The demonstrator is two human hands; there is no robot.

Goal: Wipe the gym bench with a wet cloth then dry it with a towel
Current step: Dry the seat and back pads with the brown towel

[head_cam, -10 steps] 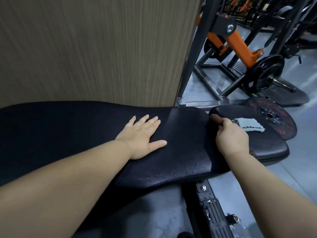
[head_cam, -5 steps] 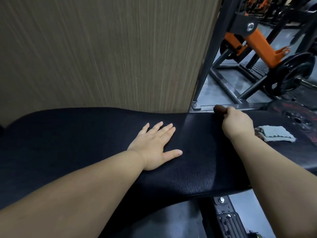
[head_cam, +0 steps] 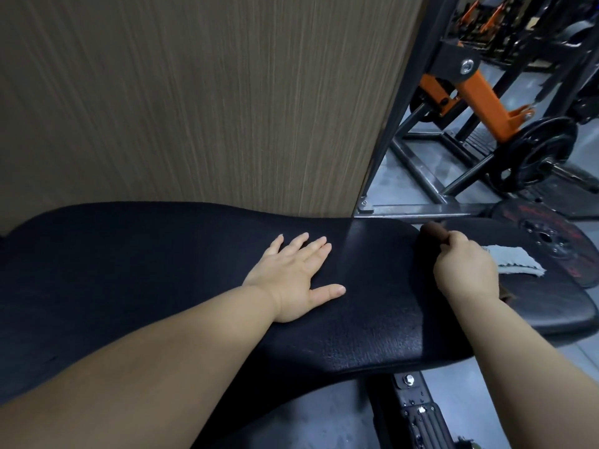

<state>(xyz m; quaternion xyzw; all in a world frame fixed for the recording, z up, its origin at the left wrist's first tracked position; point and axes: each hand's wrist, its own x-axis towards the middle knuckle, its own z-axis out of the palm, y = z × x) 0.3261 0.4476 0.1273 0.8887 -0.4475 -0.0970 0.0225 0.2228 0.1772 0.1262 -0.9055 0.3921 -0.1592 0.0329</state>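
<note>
Wiping step: right hand (head_cam: 465, 267) grips what seems a dark brown cloth (head_cam: 434, 233) on the black padded bench (head_cam: 162, 254); left hand (head_cam: 295, 277) lies flat. Next, probably sweep leftward; grey frayed towel (head_cam: 509, 259) later.

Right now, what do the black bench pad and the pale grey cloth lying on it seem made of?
Black bench pad: likely vinyl or faux leather, semi-matte; pebbled grain and a soft sheen streak.
Pale grey cloth: seemingly woven or terry fabric, matte; folded, with frayed edges; fibre unclear.
</note>
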